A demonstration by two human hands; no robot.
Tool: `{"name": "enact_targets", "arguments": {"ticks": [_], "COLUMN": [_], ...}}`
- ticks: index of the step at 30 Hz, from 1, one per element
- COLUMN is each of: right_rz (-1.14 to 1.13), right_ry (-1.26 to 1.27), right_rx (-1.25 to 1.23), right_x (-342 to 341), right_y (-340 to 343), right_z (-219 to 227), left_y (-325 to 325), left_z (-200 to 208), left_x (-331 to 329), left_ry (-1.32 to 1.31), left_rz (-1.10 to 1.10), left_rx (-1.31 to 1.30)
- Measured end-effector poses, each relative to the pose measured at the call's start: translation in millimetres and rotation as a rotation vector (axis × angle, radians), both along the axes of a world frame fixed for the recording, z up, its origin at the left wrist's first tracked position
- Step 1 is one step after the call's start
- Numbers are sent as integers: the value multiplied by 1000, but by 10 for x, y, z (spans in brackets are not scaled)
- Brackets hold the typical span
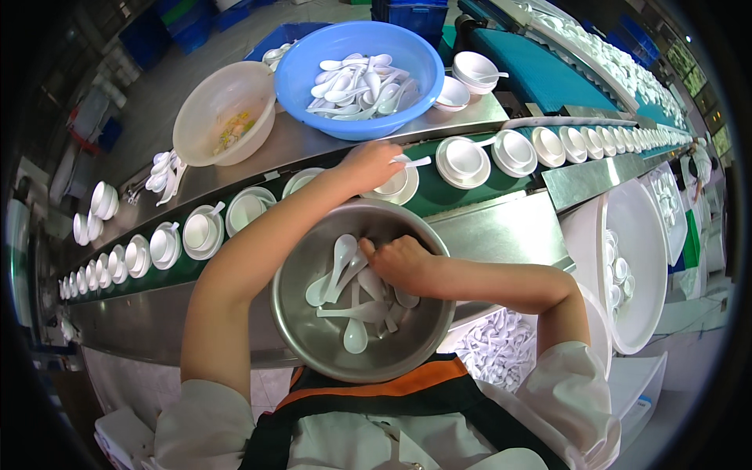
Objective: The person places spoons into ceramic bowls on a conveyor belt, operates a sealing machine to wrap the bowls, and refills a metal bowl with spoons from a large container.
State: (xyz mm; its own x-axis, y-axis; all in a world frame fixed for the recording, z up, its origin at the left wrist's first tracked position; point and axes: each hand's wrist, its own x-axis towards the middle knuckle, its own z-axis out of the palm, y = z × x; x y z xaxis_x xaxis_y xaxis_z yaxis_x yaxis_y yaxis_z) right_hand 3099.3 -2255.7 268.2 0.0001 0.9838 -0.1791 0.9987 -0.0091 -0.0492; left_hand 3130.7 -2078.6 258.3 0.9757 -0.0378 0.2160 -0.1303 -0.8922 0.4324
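My left hand [371,166] reaches over the green conveyor belt and grips a white soup spoon [417,162], its fingers closed. The spoon hangs over a bowl and plate set [397,188] that is partly hidden by the hand. Inside a steel basin [286,321], held close to my body, my right hand [399,265] is curled. Its fingertips are hidden, so what it holds, if anything, cannot be seen. Several loose white spoons [356,337] lie in the basin below and left of that hand.
Rows of stacked bowls and plates [464,160] line the belt both ways. Behind it stand a blue tub [431,59] of spoons, a translucent tub [188,133] with food scraps, and stacked bowls [475,70]. A heap of spoons [501,348] and white tubs [638,313] sit at right.
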Motion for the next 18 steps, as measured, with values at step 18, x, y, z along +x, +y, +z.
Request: {"name": "enact_targets", "arguments": {"ticks": [18], "right_rz": [-856], "right_ry": [579], "right_rx": [784], "right_x": [3382], "right_y": [-811], "right_z": [256], "left_y": [-608], "left_z": [243], "left_x": [-1035], "left_ry": [476], "left_rz": [263], "left_rx": [-756]}}
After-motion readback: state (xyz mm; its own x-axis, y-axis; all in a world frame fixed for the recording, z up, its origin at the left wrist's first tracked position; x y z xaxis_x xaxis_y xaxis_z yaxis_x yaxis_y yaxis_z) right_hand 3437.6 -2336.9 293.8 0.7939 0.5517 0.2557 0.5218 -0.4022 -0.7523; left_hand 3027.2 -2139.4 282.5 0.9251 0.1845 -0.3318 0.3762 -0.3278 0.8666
